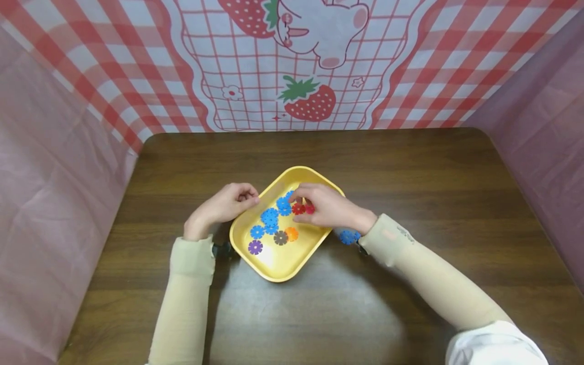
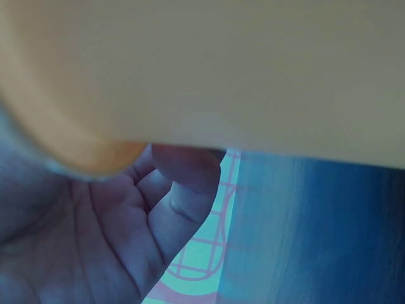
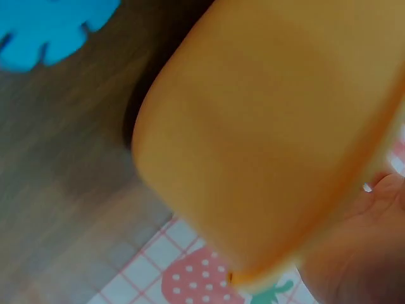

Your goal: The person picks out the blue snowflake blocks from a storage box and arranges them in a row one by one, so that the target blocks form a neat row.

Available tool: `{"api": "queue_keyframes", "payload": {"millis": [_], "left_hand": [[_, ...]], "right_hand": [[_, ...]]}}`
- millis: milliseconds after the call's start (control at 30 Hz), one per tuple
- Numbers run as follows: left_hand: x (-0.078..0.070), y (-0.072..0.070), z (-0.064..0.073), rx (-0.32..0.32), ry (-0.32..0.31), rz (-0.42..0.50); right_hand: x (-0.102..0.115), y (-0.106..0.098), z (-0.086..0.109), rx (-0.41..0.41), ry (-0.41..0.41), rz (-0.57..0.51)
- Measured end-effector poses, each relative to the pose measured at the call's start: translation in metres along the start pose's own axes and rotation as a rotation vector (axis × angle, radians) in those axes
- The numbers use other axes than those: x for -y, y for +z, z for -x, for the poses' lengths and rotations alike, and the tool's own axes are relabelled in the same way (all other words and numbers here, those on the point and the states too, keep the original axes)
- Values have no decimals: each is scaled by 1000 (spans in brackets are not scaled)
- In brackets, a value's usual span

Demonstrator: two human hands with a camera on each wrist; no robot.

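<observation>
A yellow tray (image 1: 301, 253) stands slantwise on the table, holding several notched plastic discs. Blue discs (image 1: 270, 217) lie in a row along it; a purple disc (image 1: 255, 247), a brown disc (image 1: 280, 237) and an orange disc (image 1: 292, 233) are toward its near end. My left hand (image 1: 223, 204) grips the tray's left rim between curled fingers and thumb. Over the tray's right side reaches my right hand (image 1: 326, 205), thumb and fingers apart around a red disc (image 1: 298, 209). Its palm is hidden in the right wrist view by the tray wall (image 3: 253, 126).
Blue discs (image 1: 348, 236) lie on the brown table (image 1: 410, 167) outside the tray, under my right wrist. Behind the table hangs a strawberry-patterned cloth (image 1: 255, 91). Pink curtains (image 1: 55, 177) close off both sides.
</observation>
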State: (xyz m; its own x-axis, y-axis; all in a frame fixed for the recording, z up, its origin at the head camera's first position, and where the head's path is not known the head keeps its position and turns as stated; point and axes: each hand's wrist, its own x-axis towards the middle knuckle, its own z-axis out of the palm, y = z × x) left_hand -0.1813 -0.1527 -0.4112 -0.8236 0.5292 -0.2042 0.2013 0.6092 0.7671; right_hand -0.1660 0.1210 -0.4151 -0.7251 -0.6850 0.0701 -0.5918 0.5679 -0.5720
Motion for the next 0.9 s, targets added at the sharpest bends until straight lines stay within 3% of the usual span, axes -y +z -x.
{"api": "queue_keyframes", "payload": {"millis": [333,900], "left_hand": [[1,-1,0,-1,24,17],[1,0,-2,8,-5,18]], "right_hand": [[10,23,-17,72,10,7],[12,43,-40,110,58,54]]}}
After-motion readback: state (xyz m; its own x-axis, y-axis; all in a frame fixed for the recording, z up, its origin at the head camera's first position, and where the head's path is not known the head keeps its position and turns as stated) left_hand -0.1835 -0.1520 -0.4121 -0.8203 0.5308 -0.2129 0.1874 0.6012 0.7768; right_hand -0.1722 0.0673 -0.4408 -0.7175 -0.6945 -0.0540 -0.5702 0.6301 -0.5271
